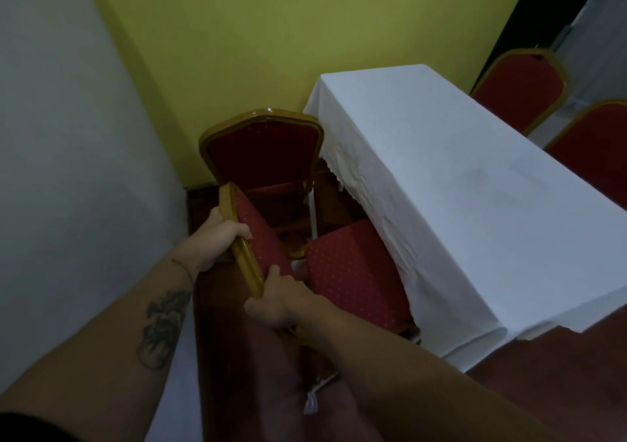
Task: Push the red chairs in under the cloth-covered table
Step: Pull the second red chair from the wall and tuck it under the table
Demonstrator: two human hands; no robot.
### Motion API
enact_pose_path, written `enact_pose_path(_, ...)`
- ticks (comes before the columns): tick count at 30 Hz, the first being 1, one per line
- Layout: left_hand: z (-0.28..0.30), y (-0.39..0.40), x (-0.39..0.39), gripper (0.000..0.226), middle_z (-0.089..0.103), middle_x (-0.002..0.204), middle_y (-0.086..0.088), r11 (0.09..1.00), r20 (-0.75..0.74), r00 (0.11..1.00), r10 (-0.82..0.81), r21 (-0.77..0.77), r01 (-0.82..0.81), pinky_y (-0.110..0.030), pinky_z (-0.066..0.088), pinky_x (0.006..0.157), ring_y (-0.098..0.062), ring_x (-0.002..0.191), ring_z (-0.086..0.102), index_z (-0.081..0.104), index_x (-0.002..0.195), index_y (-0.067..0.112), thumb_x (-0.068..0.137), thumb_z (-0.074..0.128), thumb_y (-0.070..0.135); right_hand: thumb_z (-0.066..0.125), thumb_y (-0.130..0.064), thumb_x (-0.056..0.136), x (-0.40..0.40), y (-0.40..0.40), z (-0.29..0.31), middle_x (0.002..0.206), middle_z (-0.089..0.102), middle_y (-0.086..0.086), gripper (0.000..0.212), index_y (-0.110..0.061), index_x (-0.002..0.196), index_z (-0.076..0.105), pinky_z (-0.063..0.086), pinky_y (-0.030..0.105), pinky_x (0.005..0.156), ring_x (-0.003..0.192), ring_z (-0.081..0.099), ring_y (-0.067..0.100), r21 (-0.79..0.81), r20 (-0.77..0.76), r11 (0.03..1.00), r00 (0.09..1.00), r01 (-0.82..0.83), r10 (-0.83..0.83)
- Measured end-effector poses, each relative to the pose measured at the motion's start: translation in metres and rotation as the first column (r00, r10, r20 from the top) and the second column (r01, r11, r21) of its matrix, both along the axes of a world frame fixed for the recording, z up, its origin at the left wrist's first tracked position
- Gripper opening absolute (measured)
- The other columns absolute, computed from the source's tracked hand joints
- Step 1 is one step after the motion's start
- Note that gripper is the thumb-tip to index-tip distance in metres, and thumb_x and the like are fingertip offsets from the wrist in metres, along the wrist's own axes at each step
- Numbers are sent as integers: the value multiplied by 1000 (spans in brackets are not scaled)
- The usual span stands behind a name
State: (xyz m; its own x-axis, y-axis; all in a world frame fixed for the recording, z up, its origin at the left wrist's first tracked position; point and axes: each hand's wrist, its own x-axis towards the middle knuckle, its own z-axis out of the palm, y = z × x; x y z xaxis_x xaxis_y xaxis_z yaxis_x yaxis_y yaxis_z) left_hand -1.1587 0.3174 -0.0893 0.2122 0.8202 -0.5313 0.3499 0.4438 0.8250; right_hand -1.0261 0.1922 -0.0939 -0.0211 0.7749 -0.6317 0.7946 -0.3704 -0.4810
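The near red chair [353, 272] has a gold frame and dotted red upholstery; its seat lies partly beneath the hanging white cloth at the bench [475, 187] long side, and its backrest top rail tilts away from the bench. A second red chair [261, 153] stands upright at the bench's far short end, close to its corner. Two more red chairs [519, 92] [593, 146] stand along the bench's opposite long side, backs upright.
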Motion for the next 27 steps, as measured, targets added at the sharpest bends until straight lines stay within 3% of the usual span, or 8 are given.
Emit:
enact_pose_path(4,3,4,12,76,56,121,-11,999,-10,1000,-28,26,28,-51,55,91,-31,109,60,32,140,21,77,73,13,52,-50,91,2,7,0,157,38,19,93,-13,163,6,42,46,109,138,43,42,7,6,999,999,37,-37)
enact_pose_path(8,-4,18,25,79,53,128,-12,997,-57,997,-48,54,51,-51,57,89,-32,112,60,38,132,24,63,78,26,51,-50,93,17,15,1,158,36,19,93,-13,164,4,40,46,110,140,40,43,5,43,999,998,46,-46)
enact_pose_path(11,2,22,46,76,52,122,-8,995,-42,996,-82,59,84,-51,51,99,-30,114,56,29,139,23,77,74,20,50,-53,91,34,22,1,157,40,18,94,-15,164,5,41,46,110,138,43,43,10,73,997,995,72,-73)
enact_pose_path(14,7,27,74,77,50,113,-5,992,-31,994,-104,66,105,-47,51,97,-23,101,55,22,145,22,85,70,18,51,-53,86,57,28,1,151,46,18,94,-17,163,12,44,47,108,133,49,43,20,98,993,988,120,-121)
enact_pose_path(20,7,37,120,89,52,126,-9,989,-11,991,-136,64,137,-52,48,104,-32,113,56,15,151,25,82,69,26,53,-54,88,101,32,7,148,46,18,92,-18,163,13,48,44,101,129,51,41,28,166,983,969,180,-182)
enact_pose_path(22,6,39,130,85,54,117,-6,986,-13,988,-151,63,151,-49,51,100,-27,102,58,16,149,24,83,69,28,55,-55,89,113,36,11,146,48,17,93,-19,163,11,54,47,97,124,56,39,-30,132,982,975,186,-180)
enact_pose_path(24,6,42,133,80,54,110,-4,983,-17,984,-175,62,175,-43,54,86,-20,92,59,18,147,21,88,70,30,62,-54,88,127,45,20,141,50,13,94,-24,162,13,57,48,91,118,60,36,-125,63,975,982,185,-178)
enact_pose_path(27,8,50,128,88,51,132,-5,971,-32,971,-239,17,240,-43,54,81,-26,112,57,19,149,22,85,74,47,71,-46,88,147,67,36,144,49,8,82,-24,156,30,54,52,95,122,56,33,-137,-41,973,980,187,-194)
